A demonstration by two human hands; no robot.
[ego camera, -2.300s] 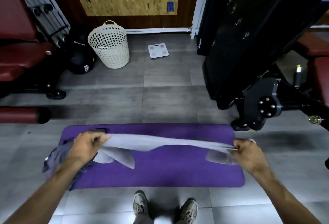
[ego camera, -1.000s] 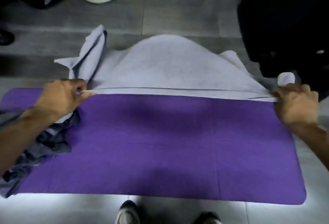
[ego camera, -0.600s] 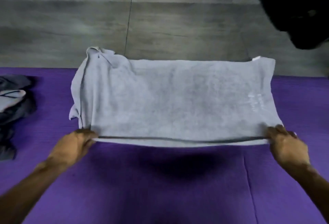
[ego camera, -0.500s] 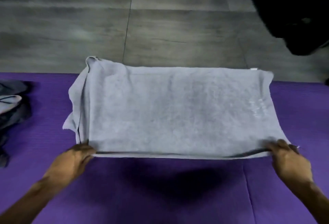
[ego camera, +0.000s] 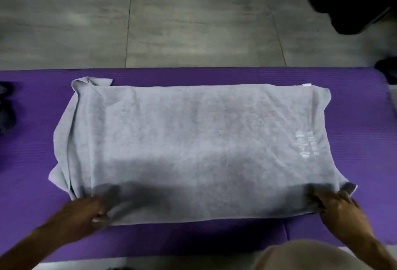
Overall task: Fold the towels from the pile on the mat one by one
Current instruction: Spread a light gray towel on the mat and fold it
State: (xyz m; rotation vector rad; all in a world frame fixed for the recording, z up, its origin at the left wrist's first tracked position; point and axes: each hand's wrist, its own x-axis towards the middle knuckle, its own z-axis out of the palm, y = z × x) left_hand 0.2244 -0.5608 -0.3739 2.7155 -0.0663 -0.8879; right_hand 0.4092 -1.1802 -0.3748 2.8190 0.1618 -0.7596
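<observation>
- Towel (ego camera: 193,151): grey, lying flat on the purple mat (ego camera: 214,75). Its long axis runs left to right across your body, parallel to the mat's long side.
- It looks doubled already. A second layer peeks out along the left edge, and the far-left corner (ego camera: 92,81) is rumpled and sticks out past the rest.
- Your left hand (ego camera: 86,214) is at the towel's near-left corner, fingers curled. They seem to pinch the hem, but shadow covers the fingertips, so the hold isn't certain.
- Your right hand (ego camera: 341,211) is at the near-right corner. Its fingers (ego camera: 322,200) lie over the cloth, and a small flap is turned up just beside them. Whether they pinch or only press, you cannot tell from here.
- Key relation: all the towel lies away from both hands, stretching toward the mat's far edge. The two hands sit at opposite ends of the near long edge, and neither is nearer the towel's middle.
- Judgement: the next fold probably carries one short end over to the other, along that long axis. Tidy the rumpled left side first or the layers won't line up.
- The white tag (ego camera: 306,85) marks the far-right corner, and the pale printing (ego camera: 307,145) sits near the right end.
- A dark heap (ego camera: 6,108) lies on the mat, well left of the towel, likely the waiting pile.
</observation>
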